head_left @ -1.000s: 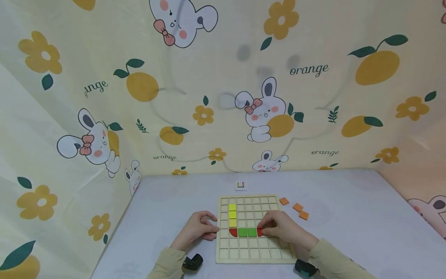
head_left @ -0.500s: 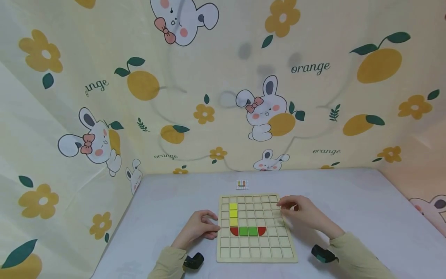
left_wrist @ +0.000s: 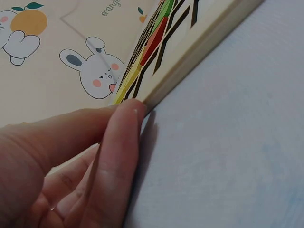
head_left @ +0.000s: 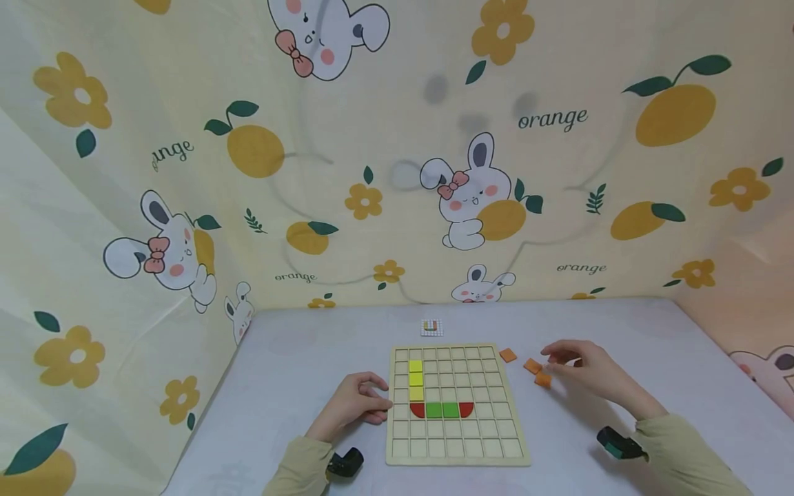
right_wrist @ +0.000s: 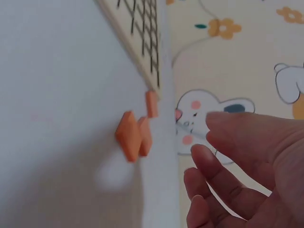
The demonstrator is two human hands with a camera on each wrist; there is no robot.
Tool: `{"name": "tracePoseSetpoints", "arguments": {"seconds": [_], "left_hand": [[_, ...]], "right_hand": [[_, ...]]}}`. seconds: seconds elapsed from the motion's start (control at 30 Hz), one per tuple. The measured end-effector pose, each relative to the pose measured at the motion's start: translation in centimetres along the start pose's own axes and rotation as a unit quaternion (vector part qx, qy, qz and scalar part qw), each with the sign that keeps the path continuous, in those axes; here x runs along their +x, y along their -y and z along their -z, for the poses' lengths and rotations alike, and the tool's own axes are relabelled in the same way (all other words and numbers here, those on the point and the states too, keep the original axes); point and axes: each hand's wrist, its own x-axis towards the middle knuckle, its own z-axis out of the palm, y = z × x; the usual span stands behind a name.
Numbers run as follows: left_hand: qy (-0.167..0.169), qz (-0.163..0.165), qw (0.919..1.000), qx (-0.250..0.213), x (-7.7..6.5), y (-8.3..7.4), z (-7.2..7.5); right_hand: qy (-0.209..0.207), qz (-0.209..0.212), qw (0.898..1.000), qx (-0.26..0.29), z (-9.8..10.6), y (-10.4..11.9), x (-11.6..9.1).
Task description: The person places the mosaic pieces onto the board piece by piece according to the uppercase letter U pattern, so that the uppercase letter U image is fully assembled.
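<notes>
A wooden grid board (head_left: pixel 486 448) lies flat. On it, several yellow tiles (head_left: pixel 415 379) form a column, and green tiles (head_left: pixel 442 410) sit in a row between two red rounded tiles (head_left: pixel 466 410). My left hand (head_left: pixel 358 401) rests at the board's left edge; in the left wrist view, the fingertips (left_wrist: pixel 128 107) touch its rim. My right hand (head_left: pixel 583 368) is just beside the loose orange tiles (head_left: pixel 542 380), holding nothing. In the right wrist view, its thumb and fingers stand apart, away from the orange tiles (right_wrist: pixel 129 137).
A small pattern card (head_left: pixel 431 327) with a U-shaped coloured design lies behind the board. A third orange tile (head_left: pixel 508 355) is near the board's far right corner. Behind the white table (head_left: pixel 298 358) hangs a printed cloth (head_left: pixel 397 138) with rabbits and oranges.
My right hand has let go of the right-hand red tile, which stays on the board. It has moved right to the orange tiles. The left hand stays at the board's edge.
</notes>
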Motion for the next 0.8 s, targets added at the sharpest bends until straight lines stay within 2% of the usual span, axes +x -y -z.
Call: {"name": "tracePoseSetpoints", "arguments": {"seconds": [0.27, 0.6, 0.8], "left_hand": [[0.003, -0.002, 1.0, -0.004, -0.1, -0.2, 0.1], [0.004, -0.003, 1.0, -0.005, -0.1, -0.1, 0.1], [-0.002, 0.001, 1.0, 0.002, -0.1, -0.1, 0.0]], "right_hand": [[0.04, -0.015, 0.999, 0.017, -0.3, -1.3, -0.7], [0.04, -0.05, 0.998, -0.023, -1.6, -2.0, -0.8], [0.03, -0.041, 0.998, -0.036, -2.2, -2.1, -0.6]]}}
